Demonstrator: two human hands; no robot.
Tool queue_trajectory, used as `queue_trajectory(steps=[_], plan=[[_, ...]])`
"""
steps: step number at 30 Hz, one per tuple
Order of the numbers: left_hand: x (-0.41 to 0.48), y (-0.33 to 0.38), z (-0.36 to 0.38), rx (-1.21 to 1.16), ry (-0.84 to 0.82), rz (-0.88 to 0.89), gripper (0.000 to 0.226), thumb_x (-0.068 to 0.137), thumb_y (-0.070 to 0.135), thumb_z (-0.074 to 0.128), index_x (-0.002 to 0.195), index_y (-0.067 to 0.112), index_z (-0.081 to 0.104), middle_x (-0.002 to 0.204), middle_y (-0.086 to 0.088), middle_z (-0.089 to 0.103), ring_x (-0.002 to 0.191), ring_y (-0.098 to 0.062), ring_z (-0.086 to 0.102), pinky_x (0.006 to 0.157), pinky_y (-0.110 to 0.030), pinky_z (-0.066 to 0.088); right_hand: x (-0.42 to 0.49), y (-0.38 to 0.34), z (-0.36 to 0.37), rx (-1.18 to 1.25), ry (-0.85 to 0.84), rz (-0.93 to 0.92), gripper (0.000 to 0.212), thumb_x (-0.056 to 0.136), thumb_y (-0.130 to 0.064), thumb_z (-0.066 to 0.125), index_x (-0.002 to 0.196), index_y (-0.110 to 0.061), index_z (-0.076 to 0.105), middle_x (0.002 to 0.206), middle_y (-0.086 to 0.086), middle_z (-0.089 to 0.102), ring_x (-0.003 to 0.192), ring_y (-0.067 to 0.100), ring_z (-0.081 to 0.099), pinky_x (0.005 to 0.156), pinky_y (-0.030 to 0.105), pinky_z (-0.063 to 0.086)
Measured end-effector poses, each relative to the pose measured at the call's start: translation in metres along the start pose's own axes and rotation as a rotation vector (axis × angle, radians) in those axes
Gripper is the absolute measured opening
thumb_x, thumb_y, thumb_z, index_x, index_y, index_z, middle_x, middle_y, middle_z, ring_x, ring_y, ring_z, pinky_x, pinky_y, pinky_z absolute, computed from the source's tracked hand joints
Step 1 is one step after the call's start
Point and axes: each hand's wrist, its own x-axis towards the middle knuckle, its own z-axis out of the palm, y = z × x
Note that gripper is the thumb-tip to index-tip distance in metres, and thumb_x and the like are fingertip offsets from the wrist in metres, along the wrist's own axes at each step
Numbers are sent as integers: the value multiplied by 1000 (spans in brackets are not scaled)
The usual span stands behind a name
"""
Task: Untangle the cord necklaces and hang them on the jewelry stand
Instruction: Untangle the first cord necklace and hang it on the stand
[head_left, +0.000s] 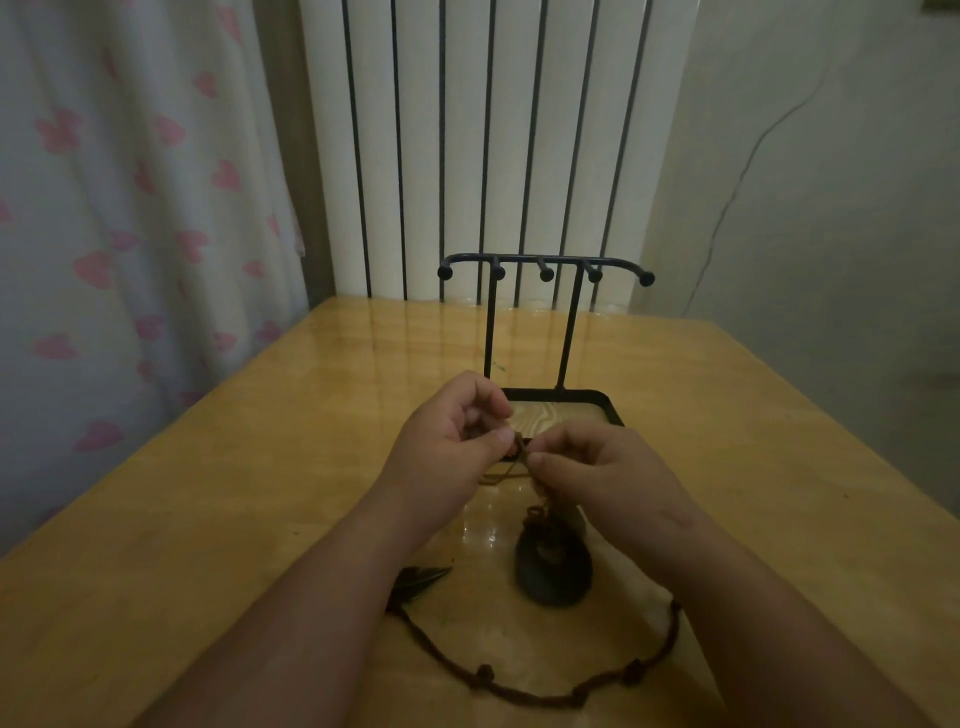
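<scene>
Now we pinch the tangled cord (521, 451) between our left hand (451, 434) and right hand (597, 467) at mid-frame, holding it up so its dark pendant (553, 569) hangs clear. Above, the stand (545, 322) waits bare; another necklace (545, 686) lies on the table (208, 519) at lower centre.

Open air lies above and before the jewelry stand's (566, 415) pegs; a radiator (493, 145) stands close behind. Bare table (234, 493) spreads either side. By the forearms lie a dark pendant (553, 571) on a thin cord (501, 477), a feather (421, 578), a knotted cord (524, 693).
</scene>
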Motion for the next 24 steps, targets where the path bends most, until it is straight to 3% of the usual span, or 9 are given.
queue_trajectory(steps=[2, 4, 7, 10, 15, 24], plan=[[0, -1, 0, 16, -5, 11, 27, 89, 0, 62, 87, 26, 62, 74, 11, 60, 74, -7, 58, 69, -22, 47, 0, -1, -4, 37, -33, 12, 10, 90, -16, 61, 83, -15, 69, 77, 9, 67, 61, 8, 57, 57, 17, 49], [-1, -1, 1, 29, -24, 15, 28, 88, -2, 63, 86, 26, 63, 76, 11, 61, 75, -5, 59, 68, -22, 49, -1, -2, -10, 79, -82, 20, 12, 88, -10, 60, 80, -9, 69, 72, 7, 63, 58, 5, 53, 53, 14, 46], [-1, -1, 2, 15, -54, 15, 30, 87, -4, 64, 86, 26, 63, 79, 11, 63, 79, -6, 61, 70, -23, 51, -1, -1, -13, 100, -118, 6, 15, 86, -7, 58, 76, -11, 68, 69, 1, 60, 55, 2, 51, 51, 14, 43], [0, -4, 0, 7, -57, 18, 31, 87, -2, 64, 86, 29, 61, 79, 12, 63, 79, -8, 61, 70, -24, 49, -1, 0, -11, 129, -45, -45, 15, 88, -7, 59, 79, -14, 68, 73, 5, 63, 56, 3, 53, 52, 15, 43], [1, -6, 0, -43, -72, 10, 34, 85, 1, 63, 82, 35, 60, 80, 8, 63, 78, -11, 60, 69, -27, 48, -1, 3, -5, -32, 52, -141, 15, 87, -12, 66, 82, -26, 70, 81, 1, 69, 77, 18, 65, 68, 29, 57], [1, -6, 0, -91, -73, -66, 42, 89, -4, 59, 73, 36, 62, 74, 7, 62, 75, -18, 58, 71, -35, 52, -1, 6, -1, -251, 93, -259, 20, 86, -24, 68, 80, -41, 61, 74, -11, 61, 70, -1, 54, 59, 12, 46]])
